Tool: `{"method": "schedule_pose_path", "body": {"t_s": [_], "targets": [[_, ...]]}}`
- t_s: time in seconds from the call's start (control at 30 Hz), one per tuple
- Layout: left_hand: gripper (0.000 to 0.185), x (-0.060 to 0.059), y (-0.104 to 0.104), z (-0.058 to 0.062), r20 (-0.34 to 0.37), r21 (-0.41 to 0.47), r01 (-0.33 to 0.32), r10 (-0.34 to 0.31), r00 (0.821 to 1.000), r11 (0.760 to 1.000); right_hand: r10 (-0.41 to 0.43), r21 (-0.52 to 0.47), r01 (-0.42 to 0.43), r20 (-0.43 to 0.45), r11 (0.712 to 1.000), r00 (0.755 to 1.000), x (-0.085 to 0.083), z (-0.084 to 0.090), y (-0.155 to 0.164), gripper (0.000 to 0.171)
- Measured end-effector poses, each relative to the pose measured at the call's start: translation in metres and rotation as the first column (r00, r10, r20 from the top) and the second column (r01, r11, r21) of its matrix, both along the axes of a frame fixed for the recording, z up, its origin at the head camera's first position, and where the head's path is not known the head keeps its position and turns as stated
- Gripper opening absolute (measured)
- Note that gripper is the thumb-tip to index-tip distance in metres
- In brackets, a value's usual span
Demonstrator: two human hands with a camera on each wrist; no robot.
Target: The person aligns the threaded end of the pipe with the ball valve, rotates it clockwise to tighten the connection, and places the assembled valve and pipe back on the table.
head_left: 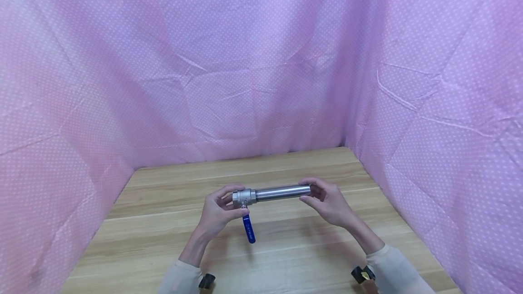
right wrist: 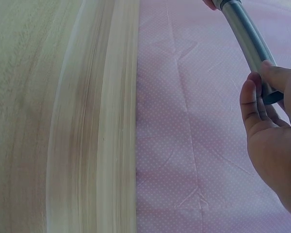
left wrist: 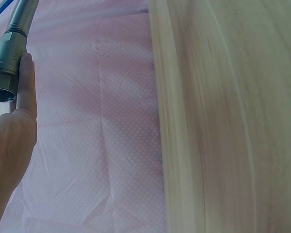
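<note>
Hands are holding a metal assembly above the middle of the wooden table (head_left: 163, 221): left hand (head_left: 218, 214) gripping the valve (head_left: 244, 197), its blue handle (head_left: 249, 229) hanging down, right hand (head_left: 328, 201) pinching the pipe (head_left: 282, 192) end; pink cloth (head_left: 261, 58) is hanging behind.

No readable text anywhere, blue valve handle (head_left: 248, 230) bears a faint pale marking too small to make out, steel valve body (head_left: 244, 196) and pipe (head_left: 283, 192) show no legible stamp, pink dotted cloth (head_left: 261, 67) carries only a dot pattern
</note>
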State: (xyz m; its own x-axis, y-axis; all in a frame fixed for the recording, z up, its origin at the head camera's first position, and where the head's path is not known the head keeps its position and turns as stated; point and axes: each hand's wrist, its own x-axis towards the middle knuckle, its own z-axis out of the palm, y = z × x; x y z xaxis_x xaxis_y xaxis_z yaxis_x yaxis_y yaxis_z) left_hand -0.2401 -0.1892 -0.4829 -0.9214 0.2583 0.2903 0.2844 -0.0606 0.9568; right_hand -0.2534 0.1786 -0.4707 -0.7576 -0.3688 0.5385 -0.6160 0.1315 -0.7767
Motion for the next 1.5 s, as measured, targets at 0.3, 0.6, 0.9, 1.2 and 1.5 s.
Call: {"method": "schedule_pose_path", "body": {"t_s": [0.3,0.6,0.9,1.2,1.5], "targets": [[0.067,0.0007,-0.0005,0.0003,-0.004,-0.001,0.003,-0.003,1.000,1.000,-0.031,0.033,0.031,-0.016,0.999,0.999,-0.0010,-0.0021,0.0006,0.032],[0.067,0.0008,-0.0007,-0.0004,0.010,0.000,-0.001,0.001,1.000,1.000,-0.005,0.003,0.005,0.031,1.000,1.000,0.0004,-0.0010,-0.0002,0.034],[0.068,0.0010,-0.0004,0.0006,0.012,0.000,-0.004,0.004,1.000,1.000,0.055,-0.035,-0.053,0.035,0.998,0.998,0.0012,0.0010,-0.0001,0.039],[0.067,0.0014,-0.0002,0.0027,0.018,0.016,0.009,-0.009,1.000,1.000,0.023,-0.009,-0.023,0.015,1.000,1.000,0.0017,0.0026,-0.0005,0.037],[0.068,0.0007,-0.0010,0.0023,0.017,0.009,0.010,-0.010,1.000,1.000,-0.003,0.013,0.003,-0.005,1.000,1.000,0.0015,0.0020,-0.0002,0.035]]}}
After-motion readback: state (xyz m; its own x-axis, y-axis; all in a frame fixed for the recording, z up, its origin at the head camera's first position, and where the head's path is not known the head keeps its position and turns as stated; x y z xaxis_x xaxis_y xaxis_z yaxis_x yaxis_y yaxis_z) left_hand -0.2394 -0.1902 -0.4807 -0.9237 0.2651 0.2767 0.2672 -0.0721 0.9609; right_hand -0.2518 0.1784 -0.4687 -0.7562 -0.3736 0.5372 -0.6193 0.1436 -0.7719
